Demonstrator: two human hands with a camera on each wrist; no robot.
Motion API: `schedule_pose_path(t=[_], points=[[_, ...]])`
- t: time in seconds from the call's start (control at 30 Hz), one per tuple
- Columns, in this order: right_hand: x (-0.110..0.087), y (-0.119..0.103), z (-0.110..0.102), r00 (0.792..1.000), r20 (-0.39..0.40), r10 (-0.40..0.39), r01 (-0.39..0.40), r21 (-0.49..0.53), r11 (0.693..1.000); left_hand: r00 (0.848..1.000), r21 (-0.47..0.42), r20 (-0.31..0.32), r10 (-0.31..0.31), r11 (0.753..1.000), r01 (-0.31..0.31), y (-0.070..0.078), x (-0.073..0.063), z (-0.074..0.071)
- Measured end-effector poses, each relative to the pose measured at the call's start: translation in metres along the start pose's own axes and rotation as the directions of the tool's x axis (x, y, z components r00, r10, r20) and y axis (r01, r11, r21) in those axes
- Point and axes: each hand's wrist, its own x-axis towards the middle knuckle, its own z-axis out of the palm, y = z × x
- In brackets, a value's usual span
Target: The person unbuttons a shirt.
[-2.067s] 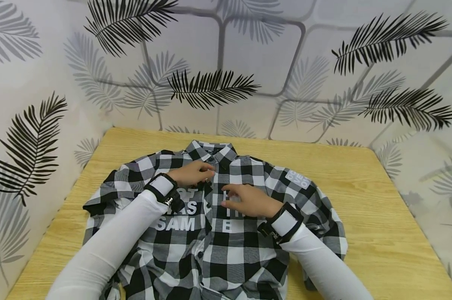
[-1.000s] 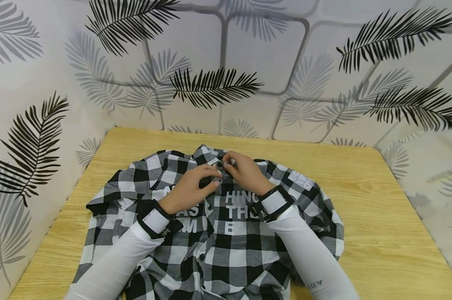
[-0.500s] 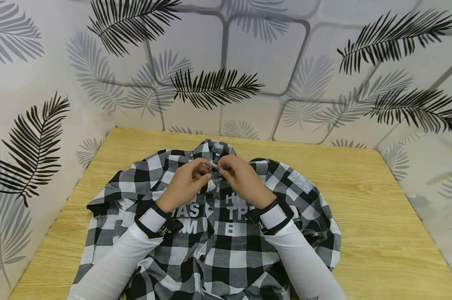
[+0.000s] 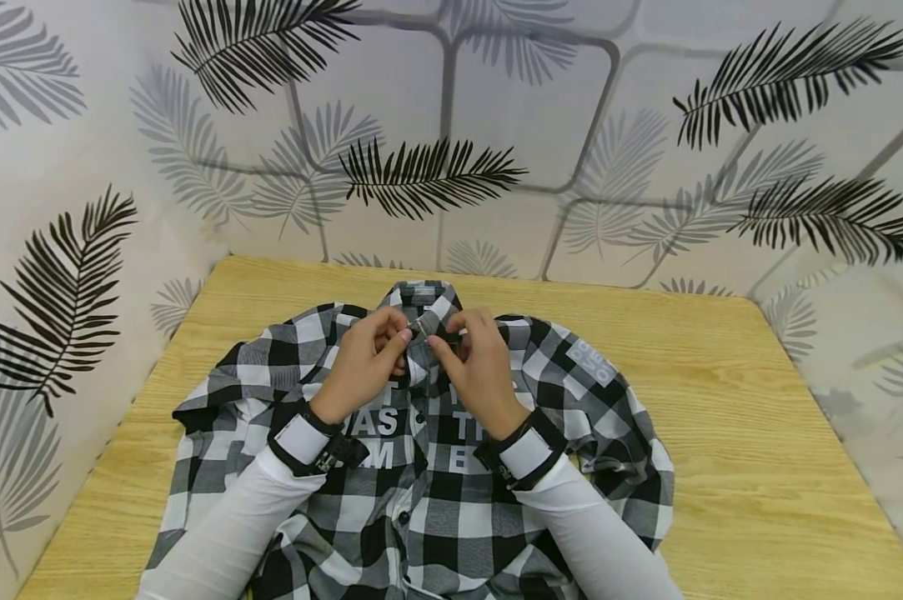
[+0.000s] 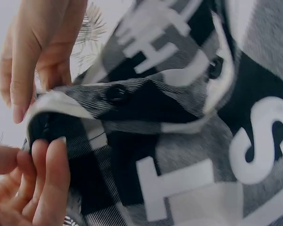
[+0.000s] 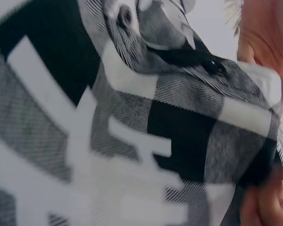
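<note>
- One black-white-grey checked woven shirt [image 4: 451, 504], front up on yellowish wooden bench [image 4: 744, 417], collar [image 4: 421, 291] at far end.
- Bare left hand [image 4: 364, 358]: fingers clamped on collar-front cloth. Bare right hand [image 4: 487, 367]: fingers at collar; clamped or not, can't tell.
- Likely light, soft, limp; best held by doubled front edge [image 5: 144, 106].
- Left wrist view: round black button [image 5: 117, 94] close up on that edge. Checked sleeves [image 4: 624, 400]: head view only.

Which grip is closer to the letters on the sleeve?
Right. The right grip is by the shirt collar, on the same side as the sleeve letters; the left grip is farther off, toward the other side.
</note>
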Motion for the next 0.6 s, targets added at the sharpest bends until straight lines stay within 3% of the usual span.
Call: schedule_pose_path(t=[0.1, 0.2, 0.3, 0.5, 0.6], points=[[-0.003, -0.003, 0.003, 0.997, -0.013, 0.08, -0.08, -0.015, 0.997, 0.998, 0.027, -0.053, 0.016, 1.0, -0.014, -0.011, 0.002, 0.002], [-0.003, -0.004, 0.006, 0.98, 0.091, 0.178, -0.188, 0.109, 0.976, 0.997, 0.051, -0.068, 0.026, 0.998, -0.022, -0.022, 0.002, 0.007], [-0.003, -0.003, 0.007, 0.959, 0.172, 0.223, -0.264, 0.27, 0.926, 0.996, 0.013, -0.086, 0.014, 1.0, -0.013, -0.026, 0.001, 0.012], [0.001, -0.013, 0.0, 0.963, 0.193, 0.19, -0.263, 0.501, 0.824, 0.987, -0.018, -0.16, -0.017, 1.0, 0.014, -0.026, 0.0, 0.018], [0.003, -0.018, -0.002, 0.964, 0.183, 0.195, -0.264, 0.544, 0.796, 0.986, 0.02, -0.168, -0.02, 1.0, 0.023, -0.023, 0.001, 0.017]])
